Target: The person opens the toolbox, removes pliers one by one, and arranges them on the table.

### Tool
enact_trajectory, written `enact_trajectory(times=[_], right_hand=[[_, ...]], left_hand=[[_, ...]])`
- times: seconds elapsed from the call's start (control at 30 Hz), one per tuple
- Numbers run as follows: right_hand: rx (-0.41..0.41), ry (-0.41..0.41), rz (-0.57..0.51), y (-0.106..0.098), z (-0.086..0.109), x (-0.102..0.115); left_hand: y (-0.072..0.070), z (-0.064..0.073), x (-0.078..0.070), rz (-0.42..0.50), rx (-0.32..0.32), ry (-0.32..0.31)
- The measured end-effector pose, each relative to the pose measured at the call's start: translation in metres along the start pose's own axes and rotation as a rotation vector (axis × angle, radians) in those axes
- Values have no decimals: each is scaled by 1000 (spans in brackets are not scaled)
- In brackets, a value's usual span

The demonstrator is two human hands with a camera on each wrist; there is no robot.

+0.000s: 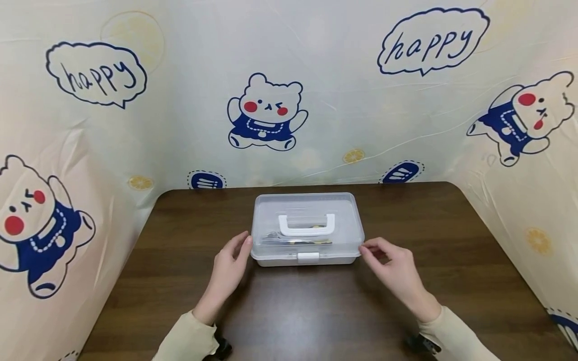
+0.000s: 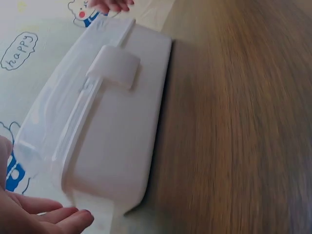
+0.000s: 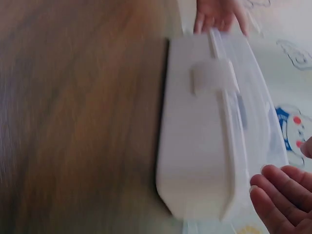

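A plastic storage box [image 1: 275, 253] with a see-through lid sits on the brown table. Its white carry handle [image 1: 307, 232] lies on top, and a white latch [image 1: 308, 257] on the front is closed. Through the lid some slim items [image 1: 293, 241] show, too blurred to name. My left hand [image 1: 229, 268] is at the box's left side with relaxed fingers. At the right front corner is my right hand [image 1: 399, 273], its fingers loosely extended. Both wrist views show fingers beside the box ends, not curled round them; whether they touch is hard to tell.
The dark wooden table [image 1: 307, 311] has its far edge just behind the box. A pale cloth wall [image 1: 334, 50] printed with bears and the word happy surrounds the table at the back and sides.
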State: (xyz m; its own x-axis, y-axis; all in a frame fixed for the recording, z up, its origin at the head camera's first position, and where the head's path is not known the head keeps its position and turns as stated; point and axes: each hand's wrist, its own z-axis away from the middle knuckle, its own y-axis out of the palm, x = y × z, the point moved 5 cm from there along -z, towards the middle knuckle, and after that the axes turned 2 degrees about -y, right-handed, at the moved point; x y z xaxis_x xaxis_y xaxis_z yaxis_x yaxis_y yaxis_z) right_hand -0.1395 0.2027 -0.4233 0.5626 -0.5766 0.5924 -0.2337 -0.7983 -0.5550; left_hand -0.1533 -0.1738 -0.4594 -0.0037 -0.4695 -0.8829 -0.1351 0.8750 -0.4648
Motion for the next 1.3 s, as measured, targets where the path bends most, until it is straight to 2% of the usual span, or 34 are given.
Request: enact_trajectory(times=[0.17,0.27,0.53,0.63,0.77,0.8,1.13,1.3], right_hand=[[92,12,-69,27,4,9],[164,64,-90,42,7,11],[384,315,-204,83,15,6],[430,439,-377,96,19,1],[445,599,-630,109,23,-1],[443,623,-664,111,23,-1],[379,870,-864,123,26,3],[342,910,-909,125,27,2]], left_hand=[[10,-3,-3,90,7,-42],[13,-6,-3,135,-7,-69],[15,-8,-6,211,-23,-135],[15,-8,-7,218,-28,-141],[15,-7,-7,228,-30,-145],[15,-6,-7,227,-31,-142],[14,-6,-4,203,-45,-142],[14,-6,-3,209,-53,-138]])
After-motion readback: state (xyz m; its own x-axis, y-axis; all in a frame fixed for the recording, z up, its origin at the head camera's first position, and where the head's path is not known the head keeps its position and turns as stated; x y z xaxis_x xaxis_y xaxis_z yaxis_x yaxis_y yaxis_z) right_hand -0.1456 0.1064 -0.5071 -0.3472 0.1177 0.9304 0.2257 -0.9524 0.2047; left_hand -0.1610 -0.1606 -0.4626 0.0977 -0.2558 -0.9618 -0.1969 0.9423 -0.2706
